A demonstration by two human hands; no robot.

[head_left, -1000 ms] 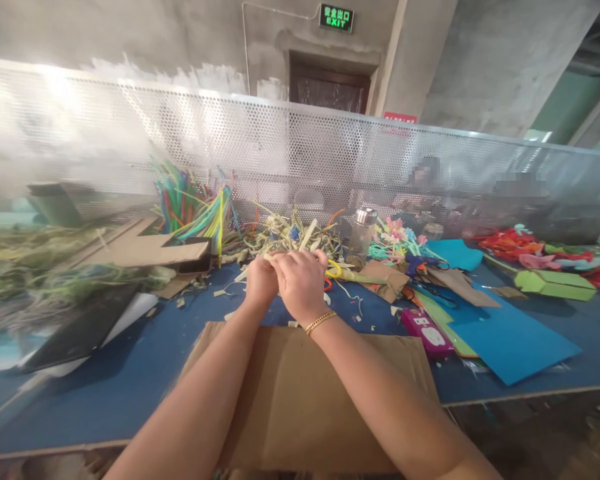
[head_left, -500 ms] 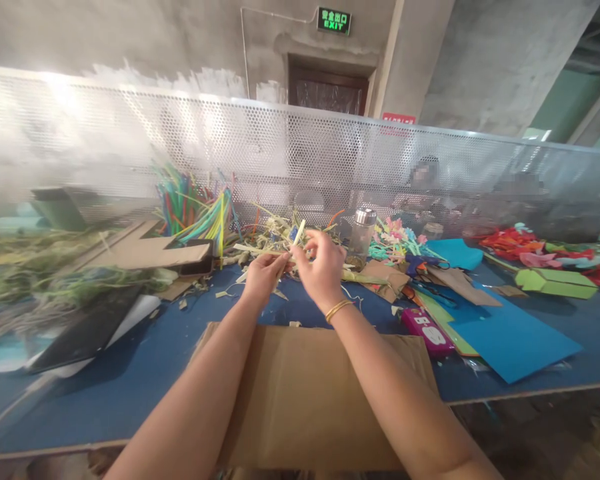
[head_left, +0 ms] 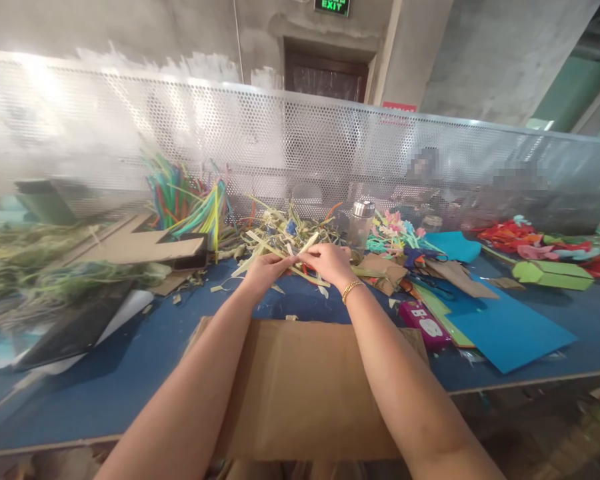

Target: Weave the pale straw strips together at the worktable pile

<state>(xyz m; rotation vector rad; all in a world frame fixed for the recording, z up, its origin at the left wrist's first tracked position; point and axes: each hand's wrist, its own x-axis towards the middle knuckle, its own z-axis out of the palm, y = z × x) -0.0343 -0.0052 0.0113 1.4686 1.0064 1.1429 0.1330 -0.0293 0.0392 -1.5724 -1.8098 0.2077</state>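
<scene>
My left hand (head_left: 265,270) and my right hand (head_left: 331,261) reach out over the blue table (head_left: 130,360) and meet at the near edge of a heap of pale yellow-green leaf strips (head_left: 285,233). Both pinch thin strips (head_left: 300,248) from that heap between fingers and thumb. A gold bracelet (head_left: 351,289) circles my right wrist. Under my forearms lies a sheet of brown cardboard (head_left: 300,393).
Coloured straws (head_left: 190,200) stand at the back left beside a cardboard box (head_left: 140,247). A clear bottle with a metal cap (head_left: 361,223), paper flowers (head_left: 395,237), blue paper (head_left: 510,330), a pink box (head_left: 425,323) and a green box (head_left: 553,275) lie to the right. A perforated metal screen (head_left: 330,153) closes the far side.
My hands were pressed together nearer me, then parted. Now they have moved farther out and lower, onto the strips at the heap's edge. The view has tipped down slightly.
</scene>
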